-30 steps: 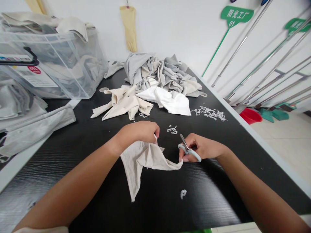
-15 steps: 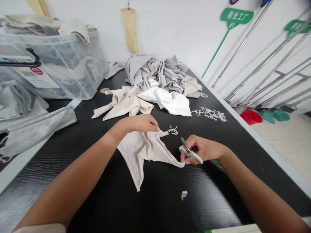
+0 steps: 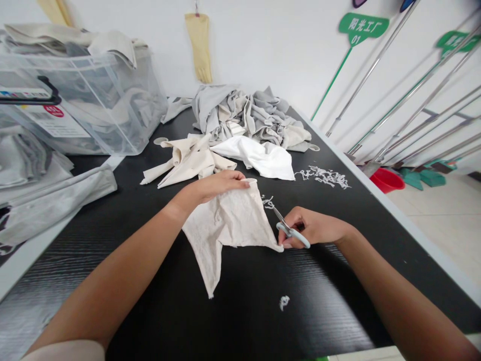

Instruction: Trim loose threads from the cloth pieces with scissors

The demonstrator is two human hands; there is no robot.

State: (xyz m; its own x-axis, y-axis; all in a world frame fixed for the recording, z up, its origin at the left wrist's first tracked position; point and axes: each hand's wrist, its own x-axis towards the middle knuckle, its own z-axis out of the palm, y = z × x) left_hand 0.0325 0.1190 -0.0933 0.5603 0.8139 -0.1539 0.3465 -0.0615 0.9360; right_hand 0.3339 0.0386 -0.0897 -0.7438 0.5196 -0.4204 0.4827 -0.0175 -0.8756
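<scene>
Left hand (image 3: 220, 186): farther forward now, pinching edge of cloth (image 3: 240, 215).
Cloth: spread flatter between hands, over table (image 3: 161, 306).
Right hand (image 3: 311, 225): pinching another corner, holding scissors (image 3: 286, 230).
Scissors: might nick cloth if tilted inward.

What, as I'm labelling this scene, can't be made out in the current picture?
All in the head view:
Part of the scissors: hidden by the right grip.
Underside of the held cloth: hidden by its upper face.
Left end of the box: cut off by the picture's edge.
Fine print on the box's label: too small and blurred.
</scene>
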